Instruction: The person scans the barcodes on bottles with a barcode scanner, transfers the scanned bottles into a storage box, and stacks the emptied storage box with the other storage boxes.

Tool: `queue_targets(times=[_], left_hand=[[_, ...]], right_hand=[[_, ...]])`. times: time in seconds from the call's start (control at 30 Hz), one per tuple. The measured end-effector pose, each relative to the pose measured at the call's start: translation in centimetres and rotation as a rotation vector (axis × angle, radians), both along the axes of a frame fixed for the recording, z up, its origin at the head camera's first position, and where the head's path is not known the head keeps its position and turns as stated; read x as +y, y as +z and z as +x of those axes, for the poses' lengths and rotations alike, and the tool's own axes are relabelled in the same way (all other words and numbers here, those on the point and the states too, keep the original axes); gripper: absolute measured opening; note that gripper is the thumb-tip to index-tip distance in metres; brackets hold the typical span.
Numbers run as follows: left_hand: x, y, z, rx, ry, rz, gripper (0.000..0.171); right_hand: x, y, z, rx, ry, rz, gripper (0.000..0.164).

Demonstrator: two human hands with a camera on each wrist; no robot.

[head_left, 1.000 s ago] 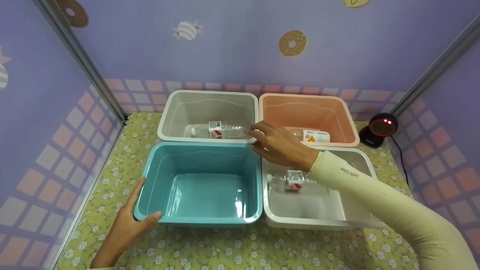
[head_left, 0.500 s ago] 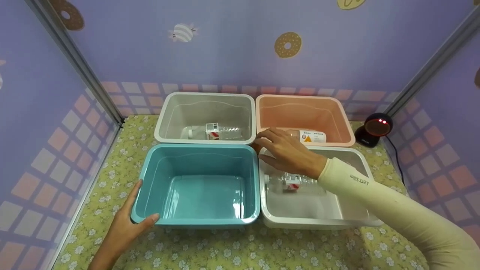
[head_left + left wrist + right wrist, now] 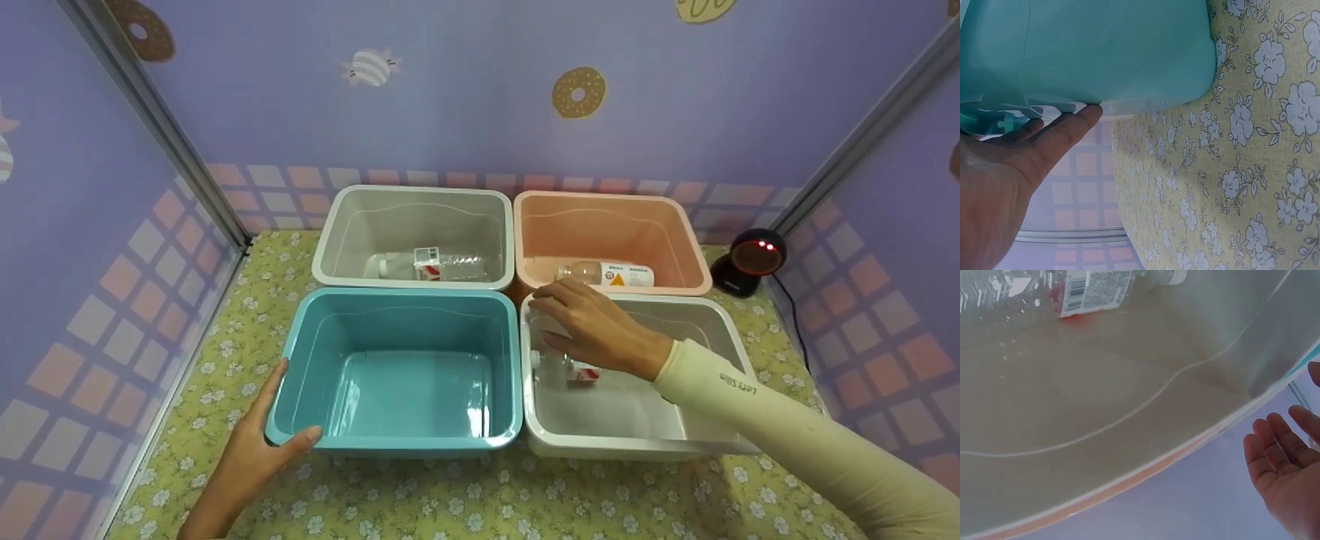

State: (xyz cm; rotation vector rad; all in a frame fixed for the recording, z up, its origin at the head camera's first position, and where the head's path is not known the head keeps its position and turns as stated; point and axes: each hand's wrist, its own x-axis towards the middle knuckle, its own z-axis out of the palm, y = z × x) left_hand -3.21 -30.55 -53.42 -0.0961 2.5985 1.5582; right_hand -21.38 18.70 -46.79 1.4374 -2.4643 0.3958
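My left hand [image 3: 251, 442] rests at the front left corner of a blue plastic bin [image 3: 412, 397], the thumb along its front rim. In the left wrist view the straight fingers [image 3: 1075, 129] touch the bin's outer wall. My right hand [image 3: 600, 330] is over the far left part of a pale grey bin [image 3: 615, 420], its fingers loosely bent around nothing. Beneath that hand a clear plastic bottle [image 3: 583, 371] with a red and white label lies on its side, partly hidden. The right wrist view shows this bottle's barcode label [image 3: 1098, 289].
A second pale grey bin [image 3: 416, 193] stands behind the blue one and holds a similar clear bottle [image 3: 427, 264]. To its right, an orange bin [image 3: 600, 225] holds a bottle with a white label [image 3: 626, 274]. A black device with red lights [image 3: 754, 259] stands at the right.
My right hand has moved from the meeting corner of the bins rightward and nearer, over the front right grey bin. My left hand stays on the blue bin.
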Motion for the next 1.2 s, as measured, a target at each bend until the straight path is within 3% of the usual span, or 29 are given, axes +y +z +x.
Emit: queue_targets(times=[0.37, 0.57, 0.87, 1.2], left_hand=[[0.0, 0.2, 0.0, 0.002, -0.007, 0.026, 0.104], [0.0, 0.1, -0.1, 0.005, -0.005, 0.026, 0.105], [0.0, 0.1, 0.0, -0.01, -0.003, 0.007, 0.105], [0.2, 0.2, 0.1, 0.032, -0.01, 0.005, 0.103]], right_hand=[[2.2, -2.1, 0.9, -0.064, 0.002, -0.035, 0.047], [3.0, -3.7, 1.0, -0.039, 0.01, -0.062, 0.044], [3.8, -5.1, 1.1, -0.091, -0.014, -0.04, 0.037], [4.8, -6.5, 1.0, -0.098, -0.039, -0.003, 0.031]])
